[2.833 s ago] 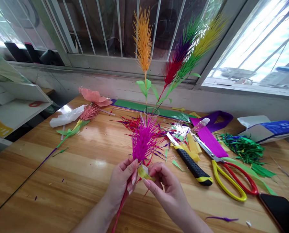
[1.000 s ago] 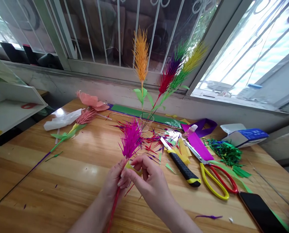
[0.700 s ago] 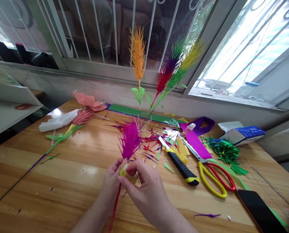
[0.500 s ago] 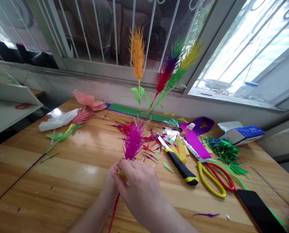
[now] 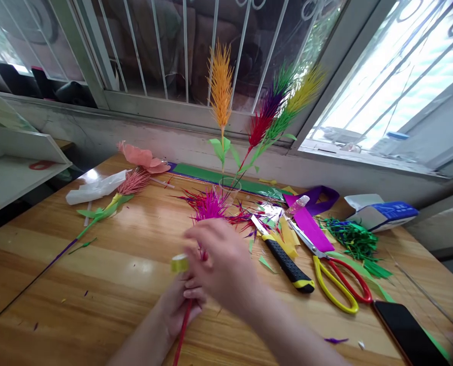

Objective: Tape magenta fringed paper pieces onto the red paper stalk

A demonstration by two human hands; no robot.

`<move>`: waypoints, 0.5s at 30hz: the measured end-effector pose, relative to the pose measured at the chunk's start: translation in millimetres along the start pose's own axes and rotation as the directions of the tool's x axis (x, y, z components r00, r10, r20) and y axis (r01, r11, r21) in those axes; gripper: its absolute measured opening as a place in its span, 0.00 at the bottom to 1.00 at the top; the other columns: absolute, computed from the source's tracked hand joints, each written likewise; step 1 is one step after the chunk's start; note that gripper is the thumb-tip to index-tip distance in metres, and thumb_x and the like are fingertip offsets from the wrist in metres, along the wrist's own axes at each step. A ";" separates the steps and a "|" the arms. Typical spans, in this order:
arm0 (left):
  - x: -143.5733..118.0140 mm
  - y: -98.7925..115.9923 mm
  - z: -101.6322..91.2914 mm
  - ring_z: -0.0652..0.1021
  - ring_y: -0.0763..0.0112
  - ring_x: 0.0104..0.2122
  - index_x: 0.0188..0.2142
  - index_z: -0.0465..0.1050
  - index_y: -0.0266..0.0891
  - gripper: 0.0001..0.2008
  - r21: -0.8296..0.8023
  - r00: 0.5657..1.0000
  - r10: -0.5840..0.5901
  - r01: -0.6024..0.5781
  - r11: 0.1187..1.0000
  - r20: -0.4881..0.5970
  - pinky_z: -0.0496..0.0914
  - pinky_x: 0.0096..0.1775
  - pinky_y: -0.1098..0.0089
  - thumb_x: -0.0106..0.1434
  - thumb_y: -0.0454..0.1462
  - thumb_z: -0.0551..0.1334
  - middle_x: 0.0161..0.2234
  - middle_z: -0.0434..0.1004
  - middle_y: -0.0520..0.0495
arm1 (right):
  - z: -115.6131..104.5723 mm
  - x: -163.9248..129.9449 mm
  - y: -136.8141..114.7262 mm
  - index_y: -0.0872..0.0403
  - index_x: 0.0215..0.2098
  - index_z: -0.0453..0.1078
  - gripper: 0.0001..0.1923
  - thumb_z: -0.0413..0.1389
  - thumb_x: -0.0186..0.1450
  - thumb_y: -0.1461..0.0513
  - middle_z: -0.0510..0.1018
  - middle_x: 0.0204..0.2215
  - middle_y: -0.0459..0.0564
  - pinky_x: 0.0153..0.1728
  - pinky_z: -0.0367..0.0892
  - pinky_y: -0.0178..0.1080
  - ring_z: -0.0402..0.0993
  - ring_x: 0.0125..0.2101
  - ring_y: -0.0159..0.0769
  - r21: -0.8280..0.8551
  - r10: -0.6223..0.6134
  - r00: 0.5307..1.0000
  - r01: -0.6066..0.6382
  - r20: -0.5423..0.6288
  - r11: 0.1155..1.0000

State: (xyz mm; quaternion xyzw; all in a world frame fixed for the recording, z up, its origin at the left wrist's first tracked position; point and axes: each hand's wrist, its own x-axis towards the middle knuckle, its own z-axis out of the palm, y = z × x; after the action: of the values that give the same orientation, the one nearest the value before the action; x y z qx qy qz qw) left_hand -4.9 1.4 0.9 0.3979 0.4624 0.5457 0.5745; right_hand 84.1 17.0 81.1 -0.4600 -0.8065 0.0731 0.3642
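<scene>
My left hand [image 5: 179, 310] grips the red stem [image 5: 181, 335] of a magenta paper spike flower [image 5: 210, 205] held over the wooden table [image 5: 108, 274]. My right hand [image 5: 221, 264] is blurred with motion and crosses in front of the flower. It holds a small yellow tape roll [image 5: 179, 263] out to the left of the stem. The lower part of the flower head is hidden behind my right hand.
A black-and-yellow utility knife [image 5: 285, 262], yellow-and-red scissors [image 5: 338, 282], a phone [image 5: 409, 333], purple paper [image 5: 310, 226], green shreds [image 5: 354, 239] and a blue-white box [image 5: 382, 213] lie right. A glass [image 5: 229, 189] with coloured paper spikes stands behind. Pink flowers [image 5: 140, 160] and white paper [image 5: 95, 185] lie left.
My right hand has swung the yellow tape roll from the right of the stem, around its front, to its left. My left hand keeps its grip on the stem.
</scene>
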 end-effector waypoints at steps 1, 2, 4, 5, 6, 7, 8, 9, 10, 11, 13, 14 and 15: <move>0.8 -0.4 -7.2 0.57 0.87 0.13 0.26 0.65 0.34 0.11 -0.102 0.991 -0.108 0.115 0.988 0.075 0.49 0.11 0.88 0.62 0.29 0.48 0.21 0.56 0.55 | -11.3 -3.6 21.2 0.53 0.32 0.67 0.07 0.49 0.61 0.61 0.74 0.32 0.49 0.37 0.63 0.35 0.68 0.36 0.34 -0.046 0.152 0.988 -0.153 -0.023 0.987; 1.3 -0.5 -13.3 0.57 0.89 0.14 0.27 0.65 0.33 0.11 -0.339 0.942 -0.271 0.326 0.883 0.198 0.50 0.12 0.90 0.63 0.29 0.48 0.22 0.56 0.55 | -22.5 -7.5 45.0 0.53 0.32 0.67 0.08 0.49 0.61 0.58 0.74 0.31 0.48 0.35 0.62 0.34 0.69 0.34 0.33 -0.118 0.333 0.942 -0.335 -0.035 0.935; 1.6 -0.5 -20.7 0.59 0.91 0.14 0.30 0.64 0.32 0.11 -0.625 0.797 -0.409 0.603 0.496 0.445 0.53 0.13 0.93 0.64 0.30 0.47 0.23 0.56 0.55 | -42.1 -15.9 94.6 0.52 0.31 0.67 0.11 0.48 0.60 0.55 0.74 0.27 0.46 0.28 0.61 0.33 0.69 0.27 0.32 -0.254 0.598 0.801 -0.581 -0.011 0.773; 1.3 -0.6 -21.9 0.60 0.91 0.15 0.31 0.64 0.32 0.11 -0.685 0.735 -0.410 0.666 0.293 0.540 0.54 0.14 0.94 0.65 0.31 0.46 0.23 0.57 0.54 | -49.7 -20.2 117.3 0.53 0.28 0.67 0.11 0.50 0.58 0.54 0.74 0.24 0.47 0.24 0.59 0.33 0.68 0.24 0.33 -0.290 0.650 0.760 -0.623 -0.005 0.726; 1.0 -0.7 -21.7 0.61 0.91 0.15 0.31 0.63 0.32 0.11 -0.705 0.700 -0.393 0.691 0.159 0.597 0.56 0.14 0.94 0.65 0.32 0.45 0.23 0.57 0.54 | -55.2 -24.4 137.1 0.53 0.25 0.67 0.11 0.52 0.56 0.54 0.73 0.21 0.47 0.21 0.56 0.33 0.67 0.22 0.33 -0.323 0.690 0.724 -0.652 0.004 0.686; 0.7 -0.9 -20.5 0.61 0.91 0.15 0.31 0.63 0.32 0.11 -0.707 0.677 -0.376 0.703 0.075 0.633 0.56 0.13 0.93 0.65 0.33 0.46 0.23 0.57 0.54 | -58.7 -28.3 153.5 0.53 0.23 0.67 0.11 0.53 0.54 0.54 0.73 0.20 0.46 0.20 0.55 0.33 0.67 0.21 0.33 -0.348 0.721 0.693 -0.673 0.012 0.653; 0.5 -1.1 -18.9 0.61 0.90 0.15 0.31 0.62 0.32 0.10 -0.702 0.661 -0.366 0.711 0.029 0.655 0.57 0.13 0.92 0.65 0.34 0.46 0.23 0.58 0.54 | -60.1 -31.7 166.1 0.53 0.22 0.67 0.10 0.54 0.53 0.55 0.72 0.19 0.46 0.20 0.53 0.33 0.66 0.20 0.33 -0.368 0.743 0.669 -0.687 0.015 0.626; 0.5 -1.4 -17.2 0.61 0.90 0.14 0.30 0.62 0.32 0.10 -0.693 0.648 -0.362 0.721 0.007 0.670 0.57 0.13 0.91 0.65 0.34 0.47 0.23 0.58 0.54 | -59.7 -34.5 175.4 0.53 0.21 0.67 0.10 0.54 0.52 0.55 0.72 0.19 0.46 0.19 0.52 0.33 0.66 0.20 0.33 -0.382 0.760 0.650 -0.697 0.021 0.607; 0.6 -1.8 -15.7 0.61 0.90 0.14 0.29 0.62 0.32 0.10 -0.684 0.638 -0.364 0.729 0.003 0.679 0.58 0.13 0.91 0.65 0.35 0.47 0.23 0.58 0.54 | -57.9 -36.6 181.9 0.53 0.20 0.67 0.10 0.55 0.51 0.55 0.72 0.18 0.46 0.19 0.52 0.33 0.66 0.20 0.33 -0.389 0.772 0.635 -0.704 0.029 0.594; 0.8 -2.3 -14.6 0.61 0.90 0.14 0.29 0.62 0.32 0.11 -0.675 0.629 -0.370 0.738 0.007 0.684 0.58 0.13 0.90 0.65 0.35 0.48 0.23 0.57 0.54 | -55.3 -38.0 186.1 0.53 0.20 0.67 0.10 0.55 0.51 0.55 0.72 0.18 0.46 0.20 0.52 0.33 0.66 0.20 0.33 -0.391 0.780 0.625 -0.709 0.038 0.587; 1.2 -3.9 -14.0 0.61 0.89 0.14 0.30 0.62 0.32 0.11 -0.667 0.624 -0.382 0.745 0.025 0.682 0.58 0.12 0.90 0.65 0.35 0.47 0.22 0.57 0.54 | -49.8 -39.2 190.5 0.53 0.18 0.67 0.10 0.55 0.50 0.55 0.72 0.17 0.46 0.20 0.52 0.33 0.66 0.21 0.33 -0.381 0.788 0.613 -0.715 0.060 0.586; 1.2 -5.0 -14.2 0.61 0.89 0.15 0.31 0.63 0.31 0.11 -0.667 0.626 -0.384 0.744 0.033 0.679 0.57 0.12 0.90 0.65 0.35 0.47 0.23 0.57 0.54 | -47.9 -39.3 191.6 0.53 0.17 0.67 0.10 0.55 0.50 0.56 0.71 0.17 0.46 0.21 0.52 0.33 0.66 0.21 0.33 -0.371 0.789 0.611 -0.719 0.065 0.587; 1.2 -6.3 -14.6 0.61 0.89 0.15 0.33 0.63 0.31 0.11 -0.668 0.629 -0.384 0.743 0.039 0.676 0.57 0.12 0.90 0.65 0.35 0.46 0.23 0.57 0.54 | -47.0 -39.1 192.4 0.53 0.16 0.67 0.09 0.56 0.50 0.57 0.71 0.17 0.46 0.21 0.52 0.33 0.66 0.21 0.32 -0.360 0.790 0.610 -0.724 0.064 0.588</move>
State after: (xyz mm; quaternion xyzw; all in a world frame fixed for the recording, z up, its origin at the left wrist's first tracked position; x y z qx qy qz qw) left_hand -17.4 1.4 -9.0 -0.1437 0.0848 0.3520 0.9210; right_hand 259.5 84.7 7.6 -0.7990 -0.5670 0.1492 0.1336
